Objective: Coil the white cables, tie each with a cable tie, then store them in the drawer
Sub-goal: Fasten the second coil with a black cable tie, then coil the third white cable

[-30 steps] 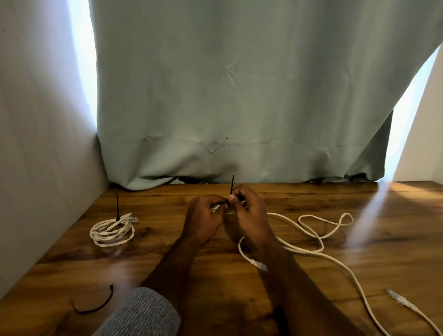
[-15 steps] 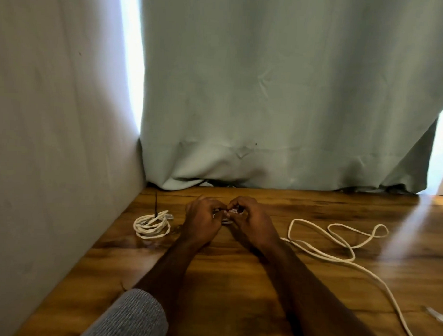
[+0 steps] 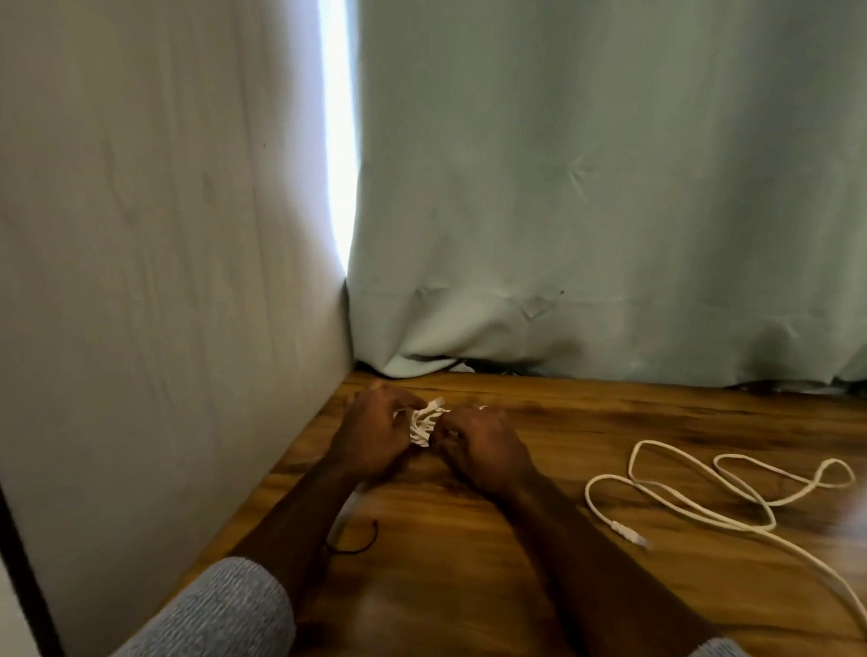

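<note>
Both hands are sitting closer to the wall (image 3: pixel 153 269) than before. I am holding the coil (image 3: pixel 423 423) between them, left hand (image 3: pixel 373 437) and right hand (image 3: pixel 486 450) curling round it (it looks blurry). I am seeing a loose cable (image 3: pixel 701 500) lying right, a tie (image 3: pixel 360 542) under my left arm.
</note>
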Action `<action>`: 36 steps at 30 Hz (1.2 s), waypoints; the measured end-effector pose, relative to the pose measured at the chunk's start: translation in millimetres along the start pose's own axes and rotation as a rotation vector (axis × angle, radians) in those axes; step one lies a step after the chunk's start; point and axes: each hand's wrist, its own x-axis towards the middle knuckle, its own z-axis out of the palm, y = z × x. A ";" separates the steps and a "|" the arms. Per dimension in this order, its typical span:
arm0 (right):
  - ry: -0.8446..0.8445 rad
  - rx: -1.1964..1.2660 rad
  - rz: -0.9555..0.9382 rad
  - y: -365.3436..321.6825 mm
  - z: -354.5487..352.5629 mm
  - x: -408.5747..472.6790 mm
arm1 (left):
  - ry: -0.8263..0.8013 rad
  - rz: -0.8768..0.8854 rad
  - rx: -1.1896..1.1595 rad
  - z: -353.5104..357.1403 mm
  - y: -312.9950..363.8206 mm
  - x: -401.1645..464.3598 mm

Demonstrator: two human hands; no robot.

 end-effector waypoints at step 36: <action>-0.056 -0.230 0.414 84.9 -154.3 -132.9 | -0.423 -0.163 0.068 140.3 156.3 -24.1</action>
